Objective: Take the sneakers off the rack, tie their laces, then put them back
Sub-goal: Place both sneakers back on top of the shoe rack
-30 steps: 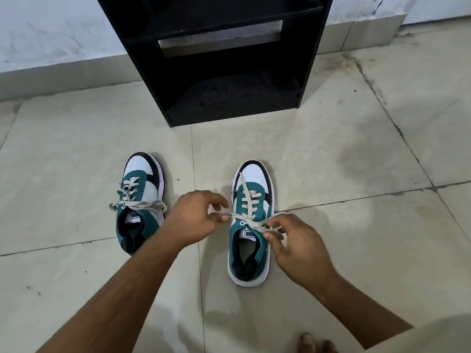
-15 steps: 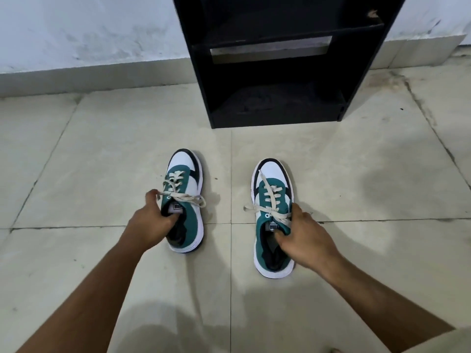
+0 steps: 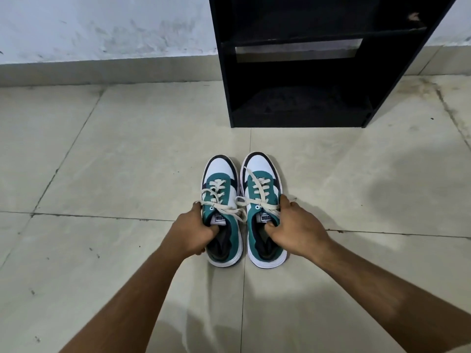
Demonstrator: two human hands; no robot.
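I cannot see the fingertips of either hand: they are tucked inside the shoe collars, so how deep the grip goes is hidden. The rack (image 3: 300,72) is cut off by the top edge of the view, leaving only its lower two compartments visible; both are dark, and I make out nothing standing in them beyond a dusty smear on the bottom shelf. A pale slot in its back panel shows the wall behind.

The left hand (image 3: 191,233) is closed on the left sneaker (image 3: 221,212), thumb over the outer side near the tongue, fingers hooked into the opening. The right hand (image 3: 295,228) is closed on the right sneaker (image 3: 262,200) in the same way, thumb against its outer edge. The two shoes sit side by side, nearly touching, toes pointing toward the rack, on the tiled floor (image 3: 102,161) just in front of the rack's lower left corner. I cannot tell whether the soles rest on the tiles or are lifted slightly.

Both pairs of cream laces (image 3: 224,207) lie in tied loops across the green uppers; the loops of the left shoe trail over toward the right shoe.

A scuffed white wall (image 3: 102,26) with a grey skirting runs along the floor's far edge. Nothing lies between shoes and rack.
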